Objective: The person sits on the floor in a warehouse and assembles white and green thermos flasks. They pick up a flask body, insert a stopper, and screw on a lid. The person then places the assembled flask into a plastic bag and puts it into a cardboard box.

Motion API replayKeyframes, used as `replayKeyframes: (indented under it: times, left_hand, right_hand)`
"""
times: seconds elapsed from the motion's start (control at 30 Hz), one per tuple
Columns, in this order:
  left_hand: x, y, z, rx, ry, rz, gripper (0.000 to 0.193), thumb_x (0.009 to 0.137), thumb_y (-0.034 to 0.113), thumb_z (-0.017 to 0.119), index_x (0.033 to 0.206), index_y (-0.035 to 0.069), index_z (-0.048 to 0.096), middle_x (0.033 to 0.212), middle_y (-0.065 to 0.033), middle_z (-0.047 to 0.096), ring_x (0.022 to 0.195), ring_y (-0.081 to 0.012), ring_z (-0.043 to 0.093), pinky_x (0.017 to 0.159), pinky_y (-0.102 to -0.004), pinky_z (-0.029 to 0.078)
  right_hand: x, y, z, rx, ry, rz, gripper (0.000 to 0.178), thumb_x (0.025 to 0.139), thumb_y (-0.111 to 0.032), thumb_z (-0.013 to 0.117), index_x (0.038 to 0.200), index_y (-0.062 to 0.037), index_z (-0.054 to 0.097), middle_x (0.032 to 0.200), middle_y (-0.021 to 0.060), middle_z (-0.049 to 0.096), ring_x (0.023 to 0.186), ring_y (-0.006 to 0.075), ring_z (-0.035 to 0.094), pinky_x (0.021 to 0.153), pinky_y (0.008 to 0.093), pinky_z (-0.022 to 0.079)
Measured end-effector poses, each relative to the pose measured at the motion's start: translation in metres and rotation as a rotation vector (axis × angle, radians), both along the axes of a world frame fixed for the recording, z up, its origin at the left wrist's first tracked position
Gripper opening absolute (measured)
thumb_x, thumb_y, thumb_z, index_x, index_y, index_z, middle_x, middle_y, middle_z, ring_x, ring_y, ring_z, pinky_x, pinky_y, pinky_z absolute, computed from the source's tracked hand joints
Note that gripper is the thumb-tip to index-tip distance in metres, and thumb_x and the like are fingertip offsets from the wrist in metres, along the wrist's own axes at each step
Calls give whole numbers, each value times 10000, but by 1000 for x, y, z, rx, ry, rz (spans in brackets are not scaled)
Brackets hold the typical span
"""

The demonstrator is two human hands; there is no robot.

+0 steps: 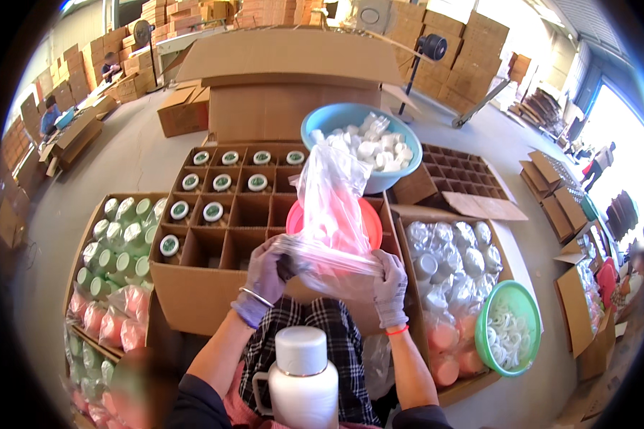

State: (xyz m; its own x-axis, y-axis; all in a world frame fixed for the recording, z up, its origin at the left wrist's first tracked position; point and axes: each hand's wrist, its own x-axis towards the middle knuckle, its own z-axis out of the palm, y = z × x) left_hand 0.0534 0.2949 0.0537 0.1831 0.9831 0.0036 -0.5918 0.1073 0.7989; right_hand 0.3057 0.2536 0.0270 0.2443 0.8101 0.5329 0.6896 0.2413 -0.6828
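A clear plastic bag [329, 261] is stretched between my gloved hands. My left hand [266, 279] has its fingers closed on the bag's gathered left side, and my right hand [389, 286] grips its right end. The upper part of the bag stands up in front of a red-pink bowl [371, 223]; pink shows through the film, and I cannot tell whether anything is inside. Upright in front of my body is a white jug [304, 390] with a side handle and a round lid.
A divided carton [222, 275] holds several jars with green-and-white lids [213, 211]. Behind stands a blue basin [311, 136] of white caps. Cartons of wrapped green cups [114, 261] and silvery cups [444, 250] flank me. A green basin [483, 339] holds white rings.
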Motion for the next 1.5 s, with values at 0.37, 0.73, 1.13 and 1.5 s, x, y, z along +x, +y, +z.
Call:
replayKeyframes:
  times: [0.37,0.73,1.13,1.5]
  left_hand:
    - [-93,-183,-53,346,786,-9,773,983,594,491,1379,-69,517,1069,-100,728,965,-184,683,840,-323,534]
    - [-125,-347,-54,302,772,-245,474,1019,204,539,1458,36,483,1248,-185,664,1163,-282,646,973,-334,500]
    - [31,-322,-39,934,368,-961,514,1020,245,543,1462,12,424,1430,-199,503,1300,-299,517,1083,-378,417]
    - [38,-238,-4,219,538,-1350,487,1035,231,540,1449,-12,460,1389,-153,575,1267,-219,558,1092,-346,426]
  right_hand:
    - [-48,-160,-15,150,44,334,89,830,-35,615,878,-9,544,1022,195,601,1003,369,588,1036,536,438]
    - [-8,-308,-54,-174,-620,990,87,845,-208,621,925,-179,641,1028,42,600,1118,227,574,1143,614,287]
    - [-42,-263,88,-366,-264,340,388,824,-293,759,1009,-3,579,1007,199,591,842,380,617,710,456,501]
    - [115,-198,89,-344,1088,-39,264,872,-117,733,1080,39,692,979,40,714,830,99,650,749,275,539]
